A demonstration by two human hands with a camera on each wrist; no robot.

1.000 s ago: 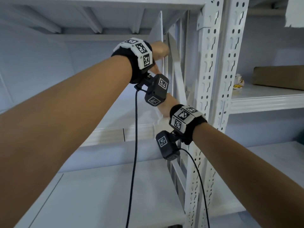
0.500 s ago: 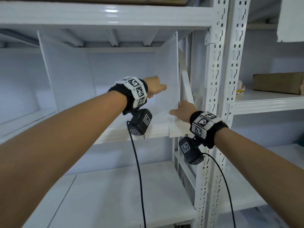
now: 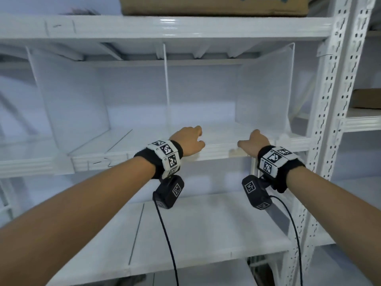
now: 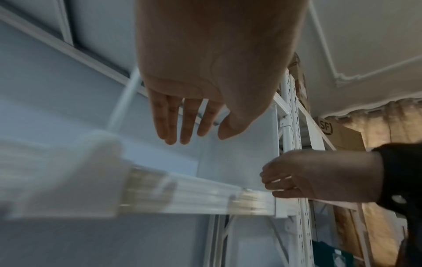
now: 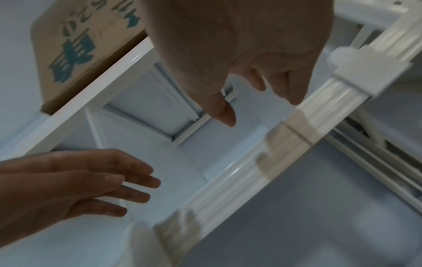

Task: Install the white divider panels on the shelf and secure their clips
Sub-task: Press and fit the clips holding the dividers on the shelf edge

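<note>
Three white divider panels stand upright on the white shelf: a left panel, a middle panel seen edge-on, and a right panel beside the upright post. White clips sit on the shelf's front lip below the middle panel and the right panel. My left hand hovers over the front lip just right of the middle panel, fingers straight and empty. My right hand hangs at the lip left of the right panel, fingers loosely curled, holding nothing.
A cardboard box sits on the shelf above. A perforated white post bounds the bay on the right, with another brown box beyond it. A lower shelf runs under my wrists; camera cables hang down.
Both hands have come off the right panel and dropped to the shelf's front lip. My view has drawn back, so all three panels now show.
</note>
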